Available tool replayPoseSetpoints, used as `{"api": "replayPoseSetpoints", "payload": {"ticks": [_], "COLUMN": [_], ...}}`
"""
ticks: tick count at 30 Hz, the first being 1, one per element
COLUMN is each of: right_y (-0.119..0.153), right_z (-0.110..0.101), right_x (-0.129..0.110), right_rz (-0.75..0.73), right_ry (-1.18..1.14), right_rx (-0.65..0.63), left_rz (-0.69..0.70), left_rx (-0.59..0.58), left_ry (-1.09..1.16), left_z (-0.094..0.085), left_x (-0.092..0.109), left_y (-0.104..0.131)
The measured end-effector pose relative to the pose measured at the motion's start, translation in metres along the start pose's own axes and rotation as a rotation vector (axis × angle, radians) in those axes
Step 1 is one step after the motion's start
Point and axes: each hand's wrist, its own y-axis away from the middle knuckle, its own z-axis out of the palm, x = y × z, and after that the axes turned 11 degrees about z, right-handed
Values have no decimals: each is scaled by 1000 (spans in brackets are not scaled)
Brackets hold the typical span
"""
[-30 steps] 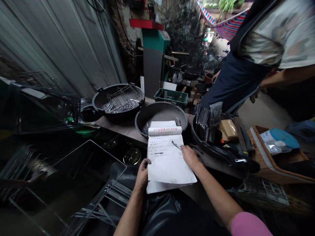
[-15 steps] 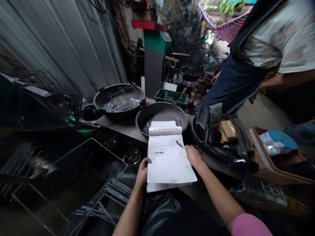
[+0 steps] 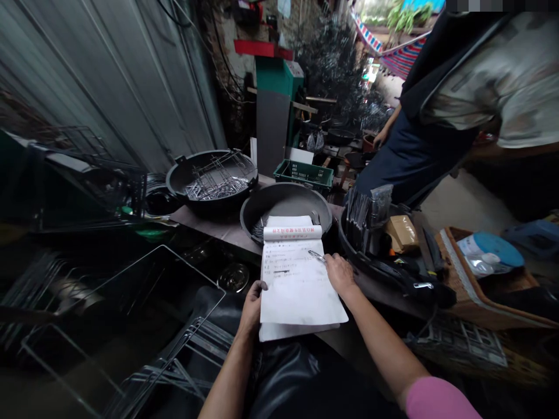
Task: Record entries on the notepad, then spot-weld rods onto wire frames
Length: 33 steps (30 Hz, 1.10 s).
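A white notepad (image 3: pixel 301 299) with a red printed heading and several handwritten lines lies over my lap, its far end overlapping a round dark pan (image 3: pixel 286 198). My left hand (image 3: pixel 253 305) is closed on the pad's left edge, thumb on top and the other fingers hidden beneath. In my right hand (image 3: pixel 340 273) is a pen (image 3: pixel 317 255), pinched with its tip pointing left over the written lines. That hand rests at the pad's right edge. Whether the pen tip touches the paper I cannot tell.
At the left, another pan (image 3: pixel 209 169) holds many thin metal pieces. Bent wire frames (image 3: pixel 174 361) stand by my left arm. To the right are a pan with dark strips (image 3: pixel 358 218), a wicker basket (image 3: pixel 463 285) and a person in a dark apron (image 3: pixel 419 139). Behind sits a green crate (image 3: pixel 303 173).
My right hand and the pen have shifted slightly left over the pad. The person at the right has moved an arm and leaned a little. My left hand keeps its place.
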Motion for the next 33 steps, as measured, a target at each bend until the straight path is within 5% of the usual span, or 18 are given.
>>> {"api": "replayPoseSetpoints", "payload": {"ticks": [14,23,30,33], "right_y": [1,9,48,37], "right_z": [-8,-57,-59,-48], "right_x": [12,0,-15,-4], "right_rz": [66,-129,-422,-367], "right_ry": [-10,-150,-19,-31], "right_rx": [1,17,-288,-281], "left_rz": [6,5,-1,-14], "left_rx": [-7,29,44,45], "left_ry": [-17,-5,17,16], "left_z": [0,1,5,7], "left_x": [0,0,7,9], "left_y": [0,1,2,2]}}
